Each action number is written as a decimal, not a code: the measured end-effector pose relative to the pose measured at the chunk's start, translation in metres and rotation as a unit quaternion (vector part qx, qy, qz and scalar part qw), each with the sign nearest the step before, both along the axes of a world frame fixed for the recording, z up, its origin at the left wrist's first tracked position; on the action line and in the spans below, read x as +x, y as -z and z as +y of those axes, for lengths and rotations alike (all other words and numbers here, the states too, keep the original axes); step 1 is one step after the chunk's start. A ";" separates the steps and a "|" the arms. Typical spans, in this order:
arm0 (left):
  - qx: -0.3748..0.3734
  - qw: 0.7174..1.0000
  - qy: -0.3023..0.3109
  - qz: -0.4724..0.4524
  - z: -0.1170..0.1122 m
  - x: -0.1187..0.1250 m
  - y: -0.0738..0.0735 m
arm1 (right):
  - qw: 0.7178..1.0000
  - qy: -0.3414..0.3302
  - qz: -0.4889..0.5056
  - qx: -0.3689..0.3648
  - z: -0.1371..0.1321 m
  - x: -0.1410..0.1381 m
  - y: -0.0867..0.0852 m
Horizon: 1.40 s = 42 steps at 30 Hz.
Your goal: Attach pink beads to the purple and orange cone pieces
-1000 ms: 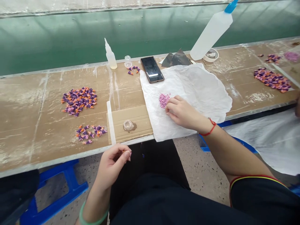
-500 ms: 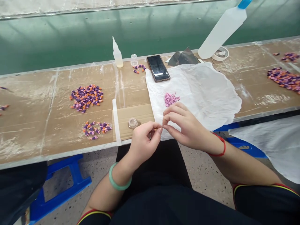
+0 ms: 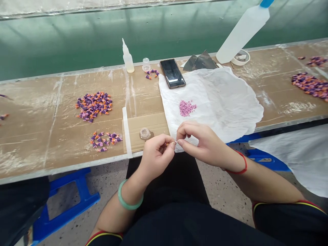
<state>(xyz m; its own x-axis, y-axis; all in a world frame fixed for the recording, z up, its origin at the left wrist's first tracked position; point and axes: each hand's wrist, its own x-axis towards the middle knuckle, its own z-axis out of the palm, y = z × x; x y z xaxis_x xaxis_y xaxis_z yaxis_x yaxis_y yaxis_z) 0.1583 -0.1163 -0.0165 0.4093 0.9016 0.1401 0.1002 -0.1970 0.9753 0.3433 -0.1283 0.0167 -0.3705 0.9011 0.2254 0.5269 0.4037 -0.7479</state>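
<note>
My left hand (image 3: 155,157) is closed in a pinch around a small orange-and-purple figurine piece (image 3: 167,144), mostly covered by the fingers. Right against it, my right hand (image 3: 201,143) has thumb and forefinger pinched together at the left fingertips; anything between them is too small to make out. Just beyond the hands, a heap of tiny pink beads (image 3: 187,108) lies on a white cloth (image 3: 220,99). A small clear pot (image 3: 145,133) rests on a cardboard piece (image 3: 153,122) left of the hands.
Purple-and-orange pieces lie in a large pile (image 3: 94,105) and a smaller group (image 3: 104,140) on the left. Toward the back stand a dropper bottle (image 3: 128,61), a phone (image 3: 173,73), a large white bottle (image 3: 242,36) and a tape roll (image 3: 241,58). More pieces (image 3: 310,85) lie far right.
My right hand has dipped slightly toward me, its fingers more curled, still meeting the left fingertips. My left hand has barely moved, keeping the figurine piece.
</note>
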 end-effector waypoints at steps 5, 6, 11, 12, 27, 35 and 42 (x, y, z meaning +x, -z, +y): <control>0.012 1.000 0.010 0.003 0.000 -0.003 -0.001 | 1.000 0.000 0.016 -0.020 -0.001 -0.002 0.004; 0.017 1.000 0.013 0.007 0.001 -0.003 0.000 | 1.000 0.000 0.019 -0.019 -0.001 -0.003 0.004; 0.007 0.999 0.040 0.001 0.002 -0.008 -0.002 | 0.999 -0.019 0.043 -0.027 0.001 -0.006 0.001; -0.008 0.999 0.043 -0.008 0.002 -0.009 -0.002 | 0.998 -0.027 0.050 -0.035 0.001 -0.006 0.000; -0.109 0.986 -0.104 -0.072 -0.011 -0.070 0.018 | 0.976 -0.168 -0.129 0.052 0.068 -0.044 -0.007; -0.106 0.986 -0.112 -0.057 -0.007 -0.071 0.021 | 0.883 -0.229 -0.407 0.042 0.093 -0.079 -0.021; -0.115 0.982 -0.121 -0.087 -0.006 -0.072 0.024 | 0.895 -0.235 -0.375 0.049 0.095 -0.075 -0.021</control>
<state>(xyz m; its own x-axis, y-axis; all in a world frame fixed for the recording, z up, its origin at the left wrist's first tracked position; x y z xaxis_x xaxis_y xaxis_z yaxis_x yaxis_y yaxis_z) 0.0859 -0.1224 -0.0405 0.1667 0.9856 -0.0291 -0.0552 0.0388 0.9977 0.2683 -0.0337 0.0382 -0.7836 0.5960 -0.1755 0.6212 0.7570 -0.2027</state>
